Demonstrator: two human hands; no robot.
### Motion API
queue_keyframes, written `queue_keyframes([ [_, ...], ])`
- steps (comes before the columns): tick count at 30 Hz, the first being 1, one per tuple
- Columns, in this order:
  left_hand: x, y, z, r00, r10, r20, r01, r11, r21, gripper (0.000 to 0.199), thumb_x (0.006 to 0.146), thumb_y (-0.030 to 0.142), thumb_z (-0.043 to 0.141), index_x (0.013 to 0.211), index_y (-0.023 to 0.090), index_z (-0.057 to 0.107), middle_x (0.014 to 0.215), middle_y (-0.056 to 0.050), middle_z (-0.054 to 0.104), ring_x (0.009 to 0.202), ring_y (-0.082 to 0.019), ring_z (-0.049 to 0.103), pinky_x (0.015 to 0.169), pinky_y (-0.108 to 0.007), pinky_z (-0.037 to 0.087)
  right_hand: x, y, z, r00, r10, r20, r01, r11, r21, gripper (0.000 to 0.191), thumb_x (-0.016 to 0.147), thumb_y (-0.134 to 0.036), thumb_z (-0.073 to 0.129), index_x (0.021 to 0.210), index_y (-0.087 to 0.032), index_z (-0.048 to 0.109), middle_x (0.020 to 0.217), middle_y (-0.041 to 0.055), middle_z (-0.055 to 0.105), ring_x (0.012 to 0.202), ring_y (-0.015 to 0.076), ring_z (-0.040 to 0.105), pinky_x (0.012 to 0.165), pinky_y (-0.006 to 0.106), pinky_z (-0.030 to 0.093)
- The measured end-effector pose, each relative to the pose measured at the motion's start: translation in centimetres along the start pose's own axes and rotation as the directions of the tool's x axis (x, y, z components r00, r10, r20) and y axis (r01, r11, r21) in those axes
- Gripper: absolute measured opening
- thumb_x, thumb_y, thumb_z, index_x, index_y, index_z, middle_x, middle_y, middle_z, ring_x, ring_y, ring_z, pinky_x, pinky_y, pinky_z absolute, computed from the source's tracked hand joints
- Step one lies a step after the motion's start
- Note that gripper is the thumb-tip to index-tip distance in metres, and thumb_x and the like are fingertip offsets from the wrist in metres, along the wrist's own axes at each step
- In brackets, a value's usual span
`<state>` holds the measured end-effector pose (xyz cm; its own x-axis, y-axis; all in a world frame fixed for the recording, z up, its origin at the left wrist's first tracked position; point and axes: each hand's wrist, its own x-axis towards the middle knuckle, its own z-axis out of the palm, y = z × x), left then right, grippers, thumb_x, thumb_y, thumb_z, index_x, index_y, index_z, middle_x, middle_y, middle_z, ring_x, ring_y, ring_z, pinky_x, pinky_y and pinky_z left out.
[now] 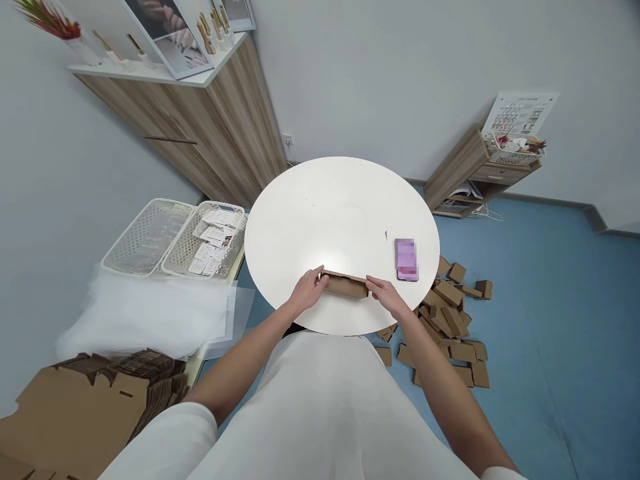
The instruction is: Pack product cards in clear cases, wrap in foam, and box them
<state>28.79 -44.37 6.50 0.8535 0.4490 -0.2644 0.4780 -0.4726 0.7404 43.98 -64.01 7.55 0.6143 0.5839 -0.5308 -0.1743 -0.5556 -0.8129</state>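
Observation:
A small brown cardboard box [346, 287] is held level over the near part of the round white table [320, 207]. My left hand [309, 291] grips its left end, thumb on the near side and fingers at the far edge. At the other end, my right hand [386, 295] pinches the right corner. A dark gap shows along the box's upper edge, below a narrow cardboard strip. Whether the box touches the tabletop I cannot tell. To the right of my right hand lies a phone with a blurred pinkish-purple screen [406, 259].
Several folded cardboard boxes [450, 313] lie heaped on the blue floor at right. At left are flat cardboard blanks [85, 413], translucent white sheets [150, 310], a basket of printed cards [167, 263] and another basket [113, 257]. A wooden cabinet [240, 120] stands behind; a small shelf unit [457, 167] is back right.

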Motion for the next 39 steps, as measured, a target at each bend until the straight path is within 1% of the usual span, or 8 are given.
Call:
queue_keyframes([
  [3,0.1,0.0,-0.2,1.0,-0.014,-0.006,0.014,0.996,-0.084,0.048,0.088,0.048,0.026,0.123,0.022,0.047,0.107,-0.007,0.057,0.093,-0.019,0.052,0.082,-0.033,0.04,0.0,0.3,-0.1,1.0,0.005,0.015,-0.005,1.0,-0.011,0.054,0.074,-0.044,0.052,0.122,-0.022,0.051,0.085,0.0035,0.063,0.065,0.0122,0.051,0.072,0.032,0.044],
  [7,0.2,-0.9,0.0,0.996,-0.075,0.039,0.081,0.981,-0.178,0.048,0.086,0.048,0.032,0.122,0.022,0.047,0.105,-0.006,0.058,0.083,-0.017,0.057,0.076,-0.031,0.044,0.1,1.1,-0.1,0.999,-0.024,0.032,0.023,0.999,0.04,0.054,0.071,-0.037,0.057,0.122,-0.022,0.051,0.076,-0.0003,0.057,0.061,0.01,0.048,0.069,0.03,0.044],
  [12,0.1,-2.6,0.3,0.983,-0.128,0.133,0.159,0.954,-0.254,0.053,0.08,0.048,0.044,0.125,0.021,0.043,0.096,-0.006,0.059,0.078,-0.016,0.059,0.069,-0.029,0.046,-0.1,2.7,0.6,1.0,-0.011,0.018,0.009,0.994,0.109,0.052,0.068,-0.036,0.059,0.119,-0.026,0.052,0.088,0.0022,0.056,0.066,0.011,0.052,0.062,0.028,0.046],
  [20,0.3,-3.2,0.2,0.964,-0.141,0.227,0.21,0.923,-0.321,0.05,0.081,0.048,0.045,0.125,0.022,0.044,0.107,-0.009,0.061,0.093,-0.02,0.059,0.078,-0.034,0.046,0.2,4.2,1.1,1.0,0.007,0.024,-0.009,0.996,0.089,0.054,0.073,-0.041,0.054,0.126,-0.031,0.044,0.126,0.0072,0.048,0.09,0.0174,0.057,0.069,0.032,0.049],
  [28,-0.4,-4.6,1.0,0.981,-0.152,0.123,0.186,0.919,-0.348,0.046,0.082,0.032,0.049,0.125,0.019,0.041,0.118,-0.013,0.056,0.104,-0.021,0.056,0.087,-0.038,0.044,-0.4,4.9,3.0,0.992,-0.123,-0.032,0.127,0.962,0.243,0.053,0.069,-0.028,0.06,0.121,-0.026,0.05,0.129,0.0075,0.049,0.096,0.0199,0.059,0.083,0.037,0.047],
  [33,-1.1,-6.6,0.8,0.989,-0.131,0.061,0.145,0.902,-0.408,0.046,0.076,0.019,0.054,0.121,0.02,0.043,0.126,-0.011,0.051,0.11,-0.02,0.052,0.09,-0.038,0.043,-0.8,4.5,5.3,0.993,-0.11,-0.03,0.114,0.944,0.311,0.047,0.068,-0.027,0.06,0.114,-0.023,0.052,0.13,0.0064,0.047,0.102,0.0202,0.058,0.086,0.036,0.047],
  [36,-1.5,-7.4,0.5,0.985,-0.152,0.082,0.171,0.911,-0.376,0.052,0.073,0.018,0.058,0.122,0.019,0.041,0.121,-0.011,0.055,0.111,-0.021,0.052,0.092,-0.038,0.041,-0.8,4.1,6.5,0.995,-0.085,-0.057,0.098,0.942,0.321,0.042,0.068,-0.028,0.06,0.11,-0.022,0.054,0.135,0.0071,0.041,0.11,0.0213,0.053,0.089,0.035,0.045],
  [39,-1.7,-7.8,0.0,0.97,-0.193,0.148,0.234,0.907,-0.35,0.06,0.072,0.024,0.061,0.127,0.017,0.036,0.119,-0.012,0.056,0.11,-0.022,0.052,0.09,-0.037,0.042,-1.0,4.0,7.5,0.993,-0.066,-0.101,0.093,0.952,0.291,0.046,0.068,-0.028,0.06,0.113,-0.022,0.051,0.127,0.008,0.049,0.115,0.0225,0.049,0.09,0.038,0.044],
])
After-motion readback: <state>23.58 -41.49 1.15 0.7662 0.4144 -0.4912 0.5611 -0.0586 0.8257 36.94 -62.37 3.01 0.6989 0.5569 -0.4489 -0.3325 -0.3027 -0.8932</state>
